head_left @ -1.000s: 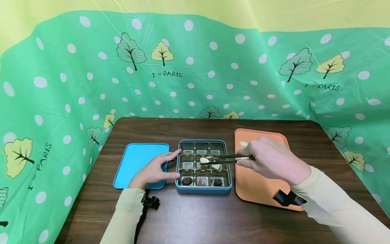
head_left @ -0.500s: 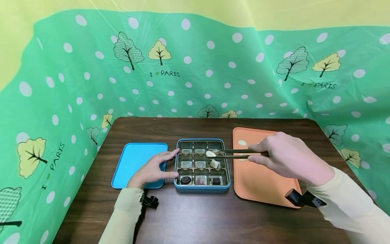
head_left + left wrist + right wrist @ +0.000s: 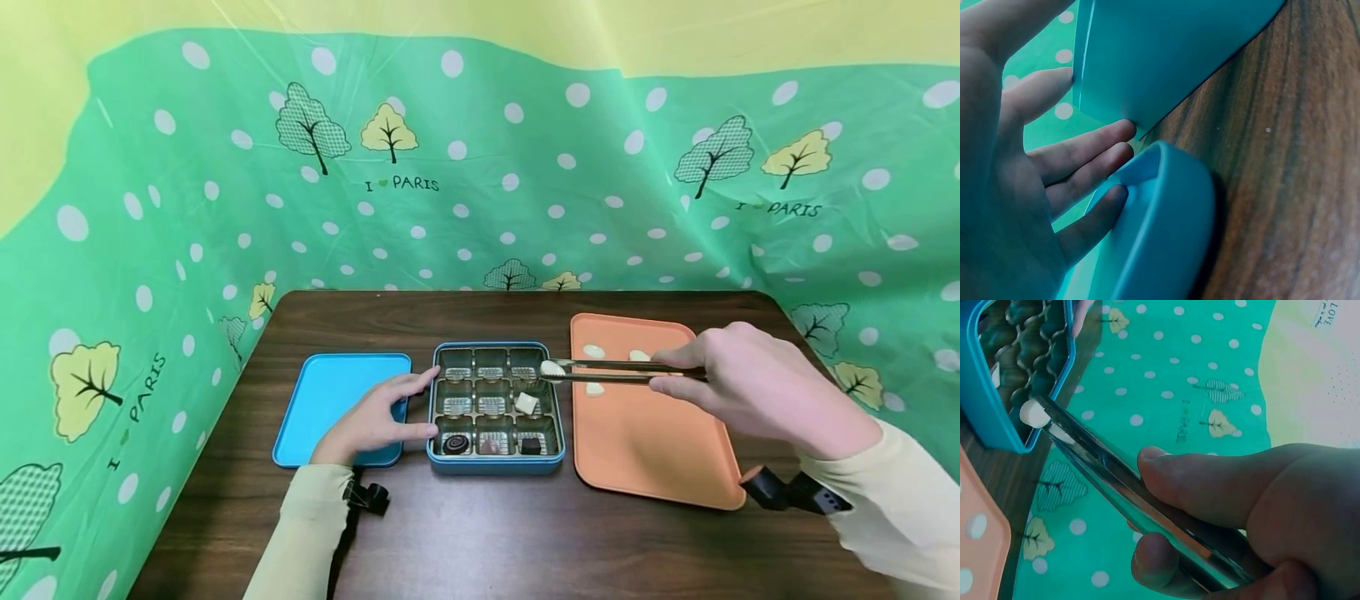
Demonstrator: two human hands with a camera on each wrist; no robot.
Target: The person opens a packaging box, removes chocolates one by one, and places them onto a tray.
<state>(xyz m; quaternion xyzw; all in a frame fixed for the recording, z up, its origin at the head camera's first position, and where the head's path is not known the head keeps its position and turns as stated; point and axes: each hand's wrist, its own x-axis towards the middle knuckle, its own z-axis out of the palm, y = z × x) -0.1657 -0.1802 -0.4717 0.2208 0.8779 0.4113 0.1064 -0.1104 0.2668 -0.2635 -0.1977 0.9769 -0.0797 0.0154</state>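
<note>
My right hand [image 3: 757, 387] grips metal tongs [image 3: 611, 379], whose tips pinch a white rounded piece [image 3: 552, 369], perhaps a chocolate, over the right rim of a blue box [image 3: 495, 467]. Resting against the box's left side, my left hand [image 3: 375, 421] has its thumb and fingers extended; the left wrist view shows these fingers [image 3: 1094, 149] straight. Inside the box's divided insert, a white square piece [image 3: 527, 403] lies in the middle row's right compartment. The front row has a dark spiral piece [image 3: 456, 444], a pinkish piece [image 3: 492, 445] and a dark square piece [image 3: 530, 445].
On the right an orange tray [image 3: 652, 458] bears white pieces, among them a white oval [image 3: 593, 352]. A blue lid or shallow tray [image 3: 330, 396] lies left of the box, partly under my left hand. Patterned green cloth [image 3: 420, 233] hangs behind the dark wooden table [image 3: 465, 533].
My right hand has moved right with the tongs and white piece, from over the box's middle to its right rim. The left hand has stayed against the box.
</note>
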